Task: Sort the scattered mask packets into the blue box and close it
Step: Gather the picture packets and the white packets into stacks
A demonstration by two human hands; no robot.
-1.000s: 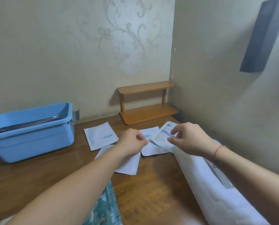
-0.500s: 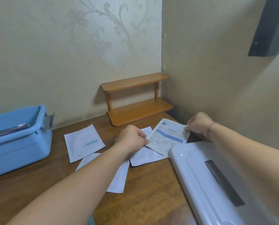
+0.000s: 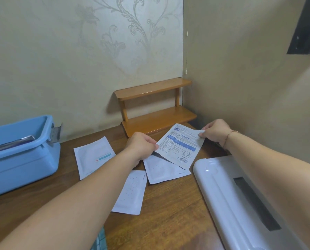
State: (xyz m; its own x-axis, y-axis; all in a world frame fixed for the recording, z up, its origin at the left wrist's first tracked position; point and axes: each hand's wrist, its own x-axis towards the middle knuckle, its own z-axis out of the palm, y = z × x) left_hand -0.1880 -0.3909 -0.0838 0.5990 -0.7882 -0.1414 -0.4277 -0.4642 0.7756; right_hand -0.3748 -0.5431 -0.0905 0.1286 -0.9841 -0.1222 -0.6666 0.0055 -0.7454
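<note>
Between my two hands, a printed mask packet (image 3: 180, 147) with a blue band hangs tilted just above the wooden table (image 3: 168, 210). My left hand (image 3: 140, 147) pinches its near left corner with curled fingers, and my right hand (image 3: 214, 130) pinches its far right corner, a thin bracelet (image 3: 230, 135) on that wrist. Under the raised packet a white packet (image 3: 164, 171) lies flat, partly covered by it. Another white packet (image 3: 130, 193) lies nearer to me, its far corner hidden beneath my left forearm. A third white packet (image 3: 92, 156), with a small teal label, lies to the left, apart from the others and closer to the blue box (image 3: 18, 163). That box stands open at the left edge of the table, against the wall, with a metal clasp (image 3: 55, 131) on its right end and something dark and flat inside; I cannot tell what it is. At the back, in the corner, stands a small two-tier wooden shelf (image 3: 156, 107). Beneath my right forearm lies a long white lid (image 3: 240, 204) with a dark slot in it.
</note>
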